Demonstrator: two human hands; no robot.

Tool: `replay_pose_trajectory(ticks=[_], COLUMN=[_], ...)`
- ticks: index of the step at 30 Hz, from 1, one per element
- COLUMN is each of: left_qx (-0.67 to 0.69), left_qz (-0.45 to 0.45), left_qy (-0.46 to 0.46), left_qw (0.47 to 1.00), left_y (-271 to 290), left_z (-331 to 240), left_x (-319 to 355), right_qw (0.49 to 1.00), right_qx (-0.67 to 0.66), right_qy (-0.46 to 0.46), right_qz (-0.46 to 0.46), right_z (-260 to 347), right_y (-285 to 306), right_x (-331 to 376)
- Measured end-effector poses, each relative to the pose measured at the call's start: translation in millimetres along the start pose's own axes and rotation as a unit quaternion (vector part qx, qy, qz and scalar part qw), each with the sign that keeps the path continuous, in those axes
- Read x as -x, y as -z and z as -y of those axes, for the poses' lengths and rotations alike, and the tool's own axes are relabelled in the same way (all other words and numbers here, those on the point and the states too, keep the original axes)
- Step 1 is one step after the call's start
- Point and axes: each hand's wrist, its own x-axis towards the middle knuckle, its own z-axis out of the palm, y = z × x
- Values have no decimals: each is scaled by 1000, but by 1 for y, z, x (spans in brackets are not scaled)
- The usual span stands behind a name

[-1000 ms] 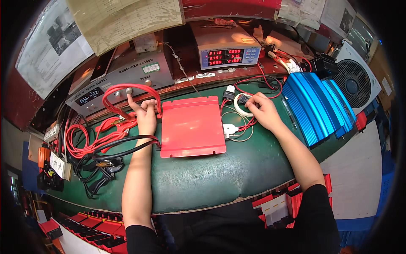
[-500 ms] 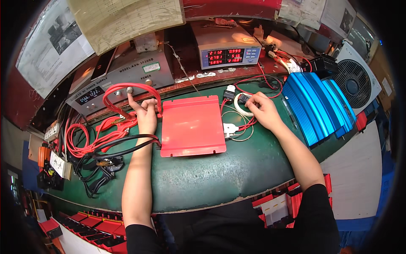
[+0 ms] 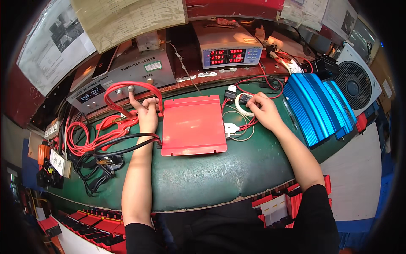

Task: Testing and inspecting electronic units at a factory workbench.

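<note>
A flat red metal box [image 3: 193,125] with slotted end flanges lies on the green bench between my hands. Red and black cables leave its left side, and a white plug [image 3: 230,128] sits at its right side. My left hand [image 3: 147,113] reaches past the red cable loop [image 3: 122,86]. Its index finger is stretched up against a round knob [image 3: 130,89] on the grey power supply [image 3: 120,76], the other fingers curled. My right hand [image 3: 263,109] pinches a small black part [image 3: 244,98] beside a white ring [image 3: 241,108]; the fingers partly hide it.
A power meter [image 3: 230,48] with red digits stands at the back. Blue finned housings [image 3: 315,108] and a fan [image 3: 357,82] are on the right. Coiled red cables [image 3: 78,142] and bundled black cables [image 3: 99,173] lie left. Red housings [image 3: 95,228] are stacked below the bench.
Some digits on the power meter differ. Both hands keep their places and poses; the whole view has shifted very slightly.
</note>
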Motion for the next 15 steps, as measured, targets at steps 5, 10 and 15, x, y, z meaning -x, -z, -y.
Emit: replay_pose_trajectory(ticks=[5,10,15], left_qx=[-2,18,29], left_qz=[13,0,3], left_qy=[-8,-2,0], left_qw=[1000,1000,1000], left_y=[-2,-3,-3], left_z=[-3,-6,-6], left_x=[1,3,3], right_qw=[1000,1000,1000], right_qx=[-11,-8,-3], right_qy=[-10,-10,-4], right_qz=[4,6,7], right_z=[1,1,0], right_y=[1,0,1], right_x=[1,2,2])
